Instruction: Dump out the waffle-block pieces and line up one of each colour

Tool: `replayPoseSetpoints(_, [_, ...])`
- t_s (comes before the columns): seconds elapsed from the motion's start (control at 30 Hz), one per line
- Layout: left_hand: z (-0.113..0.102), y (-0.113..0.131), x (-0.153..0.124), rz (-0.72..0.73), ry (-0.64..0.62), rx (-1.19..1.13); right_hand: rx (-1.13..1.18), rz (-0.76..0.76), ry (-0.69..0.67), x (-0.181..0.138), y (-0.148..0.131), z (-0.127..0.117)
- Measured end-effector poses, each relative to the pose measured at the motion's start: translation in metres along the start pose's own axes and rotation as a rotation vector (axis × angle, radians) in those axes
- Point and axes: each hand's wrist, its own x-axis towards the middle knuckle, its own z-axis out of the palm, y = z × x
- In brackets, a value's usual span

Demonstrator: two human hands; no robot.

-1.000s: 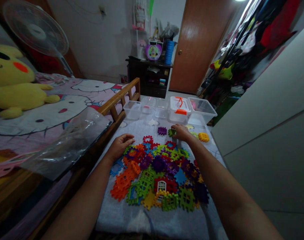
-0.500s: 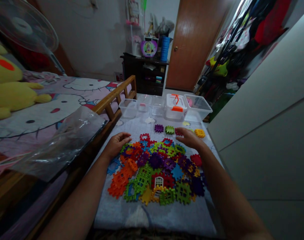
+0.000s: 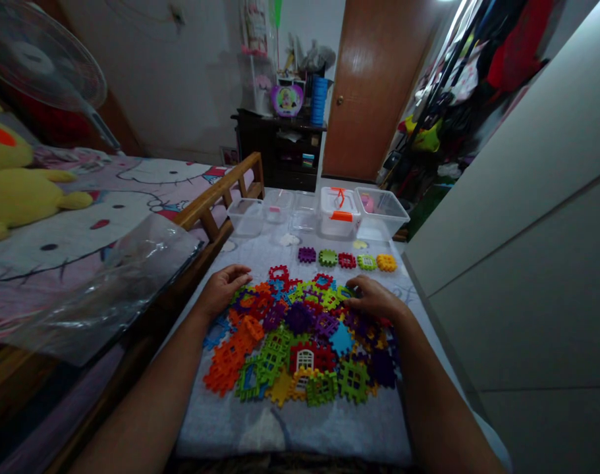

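A heap of colourful interlocking plastic building tiles (image 3: 300, 319), with notched edges and some window-shaped openings, lies between my forearms. My left hand (image 3: 225, 289) is at the heap's left edge, fingers loosely extended and holding nothing. Over the right back of the heap is my right hand (image 3: 377, 298), its fingers apart above green and purple tiles; whether the fingertips touch them I cannot tell. Beyond the heap is a row of tiles: purple (image 3: 307, 255), green (image 3: 328, 257), red (image 3: 347, 261), lime green (image 3: 367, 262) and yellow (image 3: 386, 263).
Clear plastic bins (image 3: 247, 217) and a lidded box with orange clips (image 3: 338, 217) line the table's far end. On the left, a wooden bed rail (image 3: 220, 197) borders the table, with a clear plastic bag (image 3: 126, 283) by it. A pale cabinet (image 3: 537, 276) stands at right.
My right hand has come back from the row of tiles to the heap, uncovering the red and lime green tiles. My left hand stays by the heap's left edge. The view has shifted slightly.
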Motion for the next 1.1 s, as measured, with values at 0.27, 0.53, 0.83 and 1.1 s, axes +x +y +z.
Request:
replayPoseSetpoints(0.27, [0.001, -0.003, 0.002, 0.01, 0.001, 0.026, 0.206, -0.048, 0.195, 0.001, 0.023, 0.006])
replayPoseSetpoints(0.53, [-0.004, -0.019, 0.01, 0.025, -0.011, 0.037, 0.157, 0.155, 0.397, 0.007, 0.054, 0.017])
replayPoseSetpoints(0.83, [-0.003, -0.013, 0.007, 0.012, -0.014, 0.041, -0.084, 0.13, 0.374, 0.002, 0.069, 0.021])
replayPoseSetpoints(1.1, [-0.001, -0.003, 0.002, -0.016, 0.007, 0.06, -0.141, 0.146, 0.307, 0.001, 0.061, 0.022])
